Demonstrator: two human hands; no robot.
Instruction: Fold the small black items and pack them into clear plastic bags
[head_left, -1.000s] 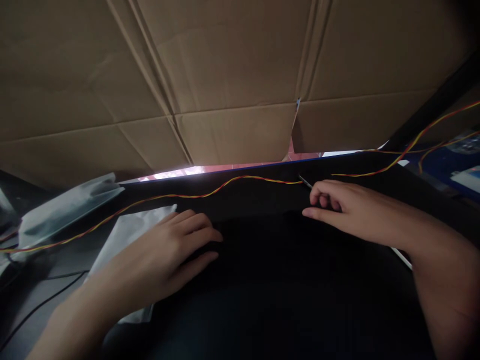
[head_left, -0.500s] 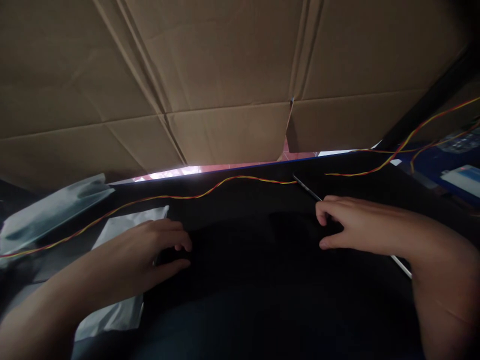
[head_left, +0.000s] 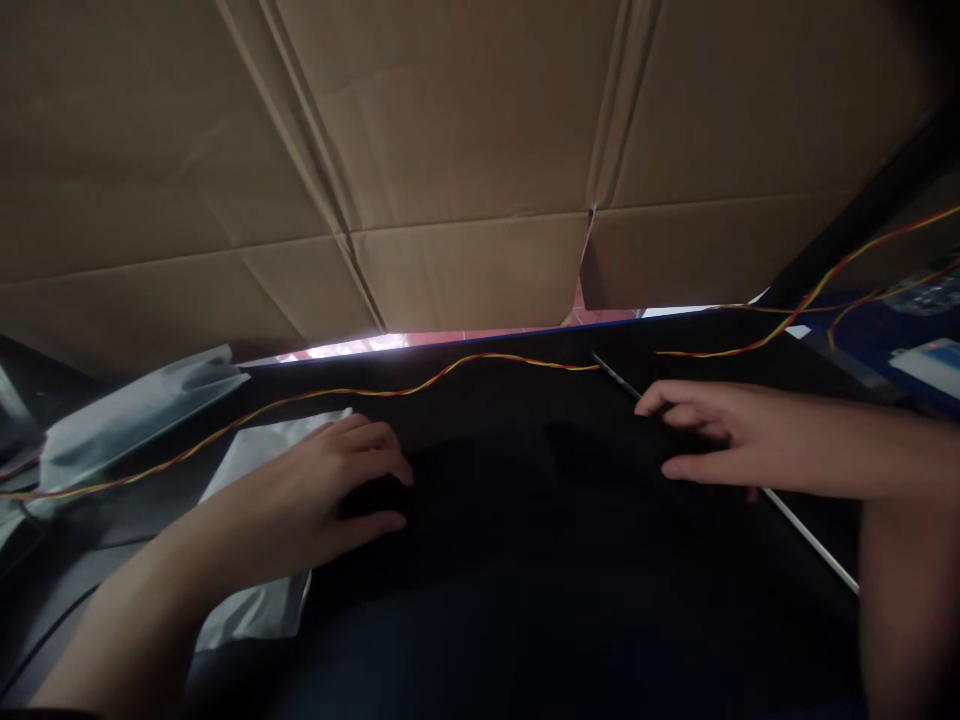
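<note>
My left hand (head_left: 352, 480) hovers or rests over a white, paper-like packet (head_left: 255, 615) on the dark surface, its fingers curved and apart with nothing between them. To the right, my right hand (head_left: 712, 435) has its thumb and fingers spread, also holding nothing. Beneath it runs a thin, light-edged rod or edge (head_left: 814, 545), partly hidden by the hand and wrist; I cannot tell whether the two touch. A dark flat thing with a grey edge (head_left: 616, 374) shows just beyond the right fingertips.
A twisted red and yellow wire (head_left: 337, 391) crosses the back of the dark surface. At the left lies a translucent plastic bag (head_left: 142, 405). A large cardboard sheet (head_left: 465, 270) stands behind. Blue and white items (head_left: 934, 365) sit at the far right.
The view has shifted slightly. My right hand's fingers have opened wider and the hand has drawn a little rightward, baring more of the light edge. My left fingers have spread somewhat.
</note>
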